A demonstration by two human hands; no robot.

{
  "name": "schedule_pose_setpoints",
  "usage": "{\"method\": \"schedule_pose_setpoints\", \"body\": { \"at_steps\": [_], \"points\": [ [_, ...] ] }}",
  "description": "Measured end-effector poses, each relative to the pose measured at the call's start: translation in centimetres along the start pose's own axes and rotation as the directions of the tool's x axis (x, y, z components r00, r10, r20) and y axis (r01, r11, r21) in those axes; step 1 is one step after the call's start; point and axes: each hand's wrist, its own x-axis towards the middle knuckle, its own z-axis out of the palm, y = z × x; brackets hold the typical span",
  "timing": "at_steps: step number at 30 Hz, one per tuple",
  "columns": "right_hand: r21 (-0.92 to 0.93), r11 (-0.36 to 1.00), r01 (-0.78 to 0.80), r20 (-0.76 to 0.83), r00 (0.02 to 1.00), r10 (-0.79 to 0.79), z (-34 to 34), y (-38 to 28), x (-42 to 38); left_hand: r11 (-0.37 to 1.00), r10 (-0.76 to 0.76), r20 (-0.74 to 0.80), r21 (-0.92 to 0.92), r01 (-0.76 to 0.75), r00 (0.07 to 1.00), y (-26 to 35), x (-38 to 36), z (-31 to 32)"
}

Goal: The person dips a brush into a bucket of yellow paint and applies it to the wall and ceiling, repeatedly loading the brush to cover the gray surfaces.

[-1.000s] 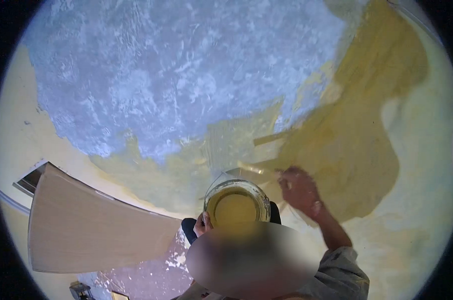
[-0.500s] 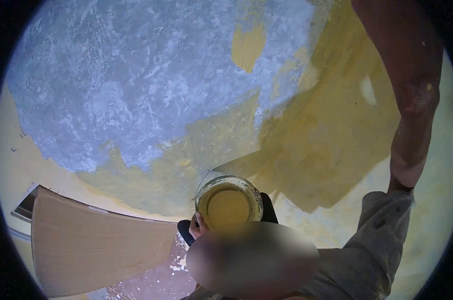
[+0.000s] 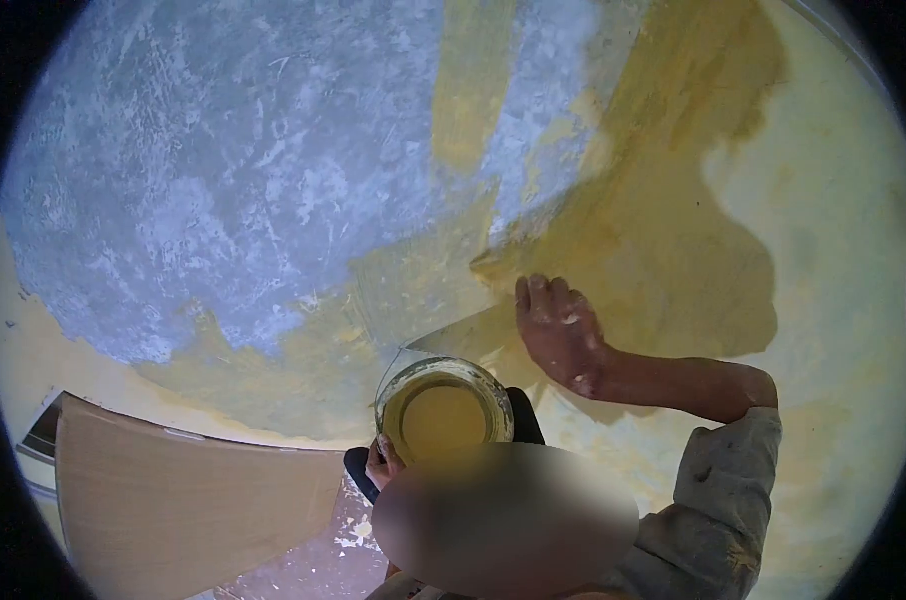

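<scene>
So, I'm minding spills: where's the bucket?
In the head view, the bucket is low, near centre, with the left hand at its left side and the right hand up and right.

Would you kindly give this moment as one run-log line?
left hand: holding bucket by rim | right hand: raised before wall, grip unclear | bucket: yellow material inside | wall: partly yellow, partly blue-grey

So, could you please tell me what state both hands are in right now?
Left hand: closed on the bucket at its side.
Right hand: partly curled; whether it holds anything cannot be told.
</scene>
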Motion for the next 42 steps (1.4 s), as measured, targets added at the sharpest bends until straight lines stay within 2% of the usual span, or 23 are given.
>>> {"method": "schedule_pose_setpoints", "body": {
  "at_steps": [1,4,6,8,9,11,13,14,15,17,19,21,22,24,26,30,33,34,36,38,40,41,42],
  "points": [
    [-0.001,1.0,0.0,-0.002,1.0,0.0,0.4,0.7,0.6,1.0,0.001,-0.001,-0.001,-0.001,1.0,0.4,0.2,0.1],
    [0.259,0.941,-0.219,-0.112,0.961,0.255,-0.4,5.2,3.9,0.999,0.007,0.064,0.052,-0.01,0.998,1.5,-0.3,-0.3],
    [-0.052,0.956,-0.289,-0.062,0.956,0.285,-7.4,9.3,5.0,0.998,-0.039,0.059,0.051,0.036,0.998,1.2,0.0,-0.3],
    [-0.093,0.921,-0.379,-0.105,0.923,0.37,-10.3,12.0,6.3,1.0,-0.018,0.043,-0.004,0.018,0.999,1.0,-0.3,-0.2],
    [-0.095,0.921,-0.378,-0.093,0.924,0.37,-10.8,13.2,6.7,0.997,-0.07,0.054,0.044,0.068,0.996,2.4,-0.3,-0.2],
    [-0.056,0.847,-0.529,-0.406,0.787,0.464,-10.8,15.4,7.2,0.989,-0.126,0.076,0.093,0.119,0.989,2.1,-0.3,-0.1],
    [0.009,0.827,-0.562,-0.442,0.74,0.508,-8.4,15.7,7.8,0.996,-0.088,0.057,0.012,0.087,0.994,-0.8,0.0,-0.2],
    [0.089,0.806,-0.585,-0.478,0.685,0.55,-6.7,15.3,7.6,0.996,-0.094,0.066,0.013,0.094,0.993,-0.4,0.0,-0.3],
    [0.08,0.808,-0.584,-0.475,0.69,0.546,-4.4,13.7,7.1,0.993,-0.105,0.071,0.058,0.101,0.992,0.6,0.0,-0.3],
    [-0.394,0.756,-0.522,-0.399,0.839,0.37,0.6,8.8,5.5,0.996,-0.078,0.077,0.058,0.074,0.994,1.1,-0.1,-0.2],
    [-0.136,0.921,-0.365,-0.106,0.93,0.353,0.5,3.4,2.6,0.996,-0.081,0.081,0.036,0.078,0.993,1.7,-0.1,-0.2],
    [0.013,0.97,-0.243,0.05,0.969,0.242,3.0,0.1,0.1,0.997,-0.082,0.073,0.009,0.081,0.994,1.8,-0.1,0.4],
    [0.021,0.97,-0.242,0.057,0.969,0.24,4.5,-1.6,-1.2,0.997,-0.083,0.064,0.014,0.082,0.994,1.6,-0.2,0.2],
    [0.021,0.992,-0.122,0.268,0.957,0.112,6.5,-3.6,-2.7,0.997,-0.077,0.059,0.022,0.076,0.995,1.5,0.0,0.3],
    [0.07,0.978,-0.199,0.296,0.94,0.17,6.1,-3.7,-3.3,0.989,-0.068,0.064,0.139,0.059,0.996,1.6,-0.1,-0.1],
    [0.205,0.877,-0.434,0.363,0.866,0.344,3.8,0.7,-0.6,0.996,-0.013,0.047,0.093,0.008,0.999,1.1,0.0,0.2],
    [0.331,0.823,-0.462,0.418,0.854,0.311,-0.9,7.0,2.5,0.992,-0.081,0.013,0.103,0.079,0.997,1.3,0.0,0.2],
    [0.394,0.809,-0.437,0.199,0.899,0.389,-1.5,8.0,2.8,0.99,-0.089,0.02,0.114,0.087,0.996,1.1,0.0,0.2],
    [0.495,0.799,-0.341,-0.253,0.823,0.508,-2.6,10.1,3.4,0.993,-0.069,0.015,0.1,0.067,0.998,0.6,0.1,0.2],
    [0.264,0.909,-0.322,-0.509,0.754,0.415,-3.2,13.0,4.1,0.991,-0.074,0.029,0.111,0.07,0.997,0.2,0.3,0.1],
    [0.424,0.738,-0.525,-0.424,0.605,0.674,-3.8,13.9,5.0,0.99,-0.069,0.007,0.12,0.067,0.998,-1.4,0.4,0.2],
    [0.241,0.784,-0.572,-0.497,0.621,0.606,-3.6,14.3,4.8,0.986,-0.078,-0.012,0.15,0.079,0.997,-2.4,0.2,-0.4],
    [0.045,0.802,-0.596,-0.559,0.65,0.515,-3.0,14.5,4.2,0.984,-0.125,0.062,0.137,0.115,0.99,-0.7,0.0,-0.6]
  ]
}}
